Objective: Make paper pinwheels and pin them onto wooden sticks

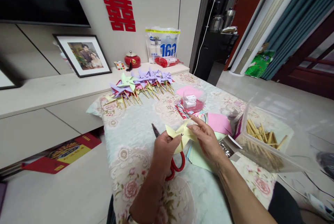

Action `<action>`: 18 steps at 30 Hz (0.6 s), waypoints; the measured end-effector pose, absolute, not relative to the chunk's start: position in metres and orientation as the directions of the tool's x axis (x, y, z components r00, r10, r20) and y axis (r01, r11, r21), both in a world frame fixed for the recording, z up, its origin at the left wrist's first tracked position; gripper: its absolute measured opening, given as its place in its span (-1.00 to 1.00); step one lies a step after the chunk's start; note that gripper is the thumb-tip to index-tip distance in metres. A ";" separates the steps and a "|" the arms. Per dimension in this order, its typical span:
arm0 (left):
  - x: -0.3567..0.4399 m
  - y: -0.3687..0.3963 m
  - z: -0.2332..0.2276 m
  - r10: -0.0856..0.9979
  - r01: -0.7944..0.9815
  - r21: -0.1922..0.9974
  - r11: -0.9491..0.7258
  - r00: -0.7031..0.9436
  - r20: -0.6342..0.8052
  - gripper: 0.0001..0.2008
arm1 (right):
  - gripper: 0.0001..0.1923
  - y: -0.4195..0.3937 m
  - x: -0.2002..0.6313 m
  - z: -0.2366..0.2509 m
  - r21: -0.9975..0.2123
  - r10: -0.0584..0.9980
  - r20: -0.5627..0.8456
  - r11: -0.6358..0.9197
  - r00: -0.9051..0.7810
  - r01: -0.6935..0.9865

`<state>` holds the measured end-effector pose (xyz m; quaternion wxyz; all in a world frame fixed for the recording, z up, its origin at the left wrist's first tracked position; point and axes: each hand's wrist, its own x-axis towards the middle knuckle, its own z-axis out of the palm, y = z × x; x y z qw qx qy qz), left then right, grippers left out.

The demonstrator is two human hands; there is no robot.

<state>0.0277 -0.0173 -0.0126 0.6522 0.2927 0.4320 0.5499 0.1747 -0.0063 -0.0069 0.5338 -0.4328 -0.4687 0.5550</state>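
My left hand (pixel 163 149) and my right hand (pixel 207 140) both hold a pale yellow paper pinwheel (pixel 180 134) above the floral tablecloth (pixel 135 137). A small metal pin shows at the pinwheel's centre. My left fingers pinch its left side, and my right fingers grip its right blades. Red-handled scissors (pixel 176 165) lie on the cloth just under my left hand, their blades pointing away to the upper left.
Several finished purple and green pinwheels on sticks (pixel 141 85) lie at the table's far end. A clear box of wooden sticks (pixel 261 140) stands at the right. Coloured paper sheets (pixel 217 123) and a small clear tub (pixel 193 100) lie beyond my hands.
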 end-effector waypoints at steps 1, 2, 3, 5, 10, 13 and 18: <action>0.028 -0.017 -0.013 0.969 -0.462 0.856 0.231 0.025 -0.248 -0.62 | -0.50 -0.006 0.176 -0.007 -0.983 0.998 0.015 0.004 -0.059 -0.182; 0.028 -0.017 -0.012 0.967 -0.463 0.854 0.237 0.027 -0.253 -0.63 | -0.58 -0.006 0.176 -0.006 -0.987 0.997 0.008 -0.004 -0.073 -0.163; 0.028 -0.017 -0.012 0.966 -0.465 0.852 0.241 0.031 -0.256 -0.63 | -0.64 -0.007 0.176 -0.005 -0.991 0.996 0.000 -0.013 -0.094 -0.134; 0.028 -0.018 -0.010 0.966 -0.469 0.849 0.241 0.037 -0.254 -0.62 | -0.68 -0.009 0.175 -0.001 -0.998 0.989 -0.025 -0.034 -0.149 -0.062; 0.027 -0.019 -0.009 0.967 -0.452 0.855 0.254 0.105 -0.232 -0.61 | -0.76 -0.011 0.172 0.004 -0.995 0.985 -0.081 -0.070 -0.154 0.073; 0.027 -0.020 -0.010 0.966 -0.431 0.865 0.259 0.117 -0.231 -0.61 | -0.78 -0.010 0.172 0.004 -0.991 0.989 -0.064 -0.048 -0.130 0.125; 0.028 -0.020 -0.007 0.963 -0.404 0.875 0.268 0.135 -0.233 -0.58 | -0.77 -0.008 0.171 0.000 -0.992 0.996 0.003 0.015 -0.091 0.126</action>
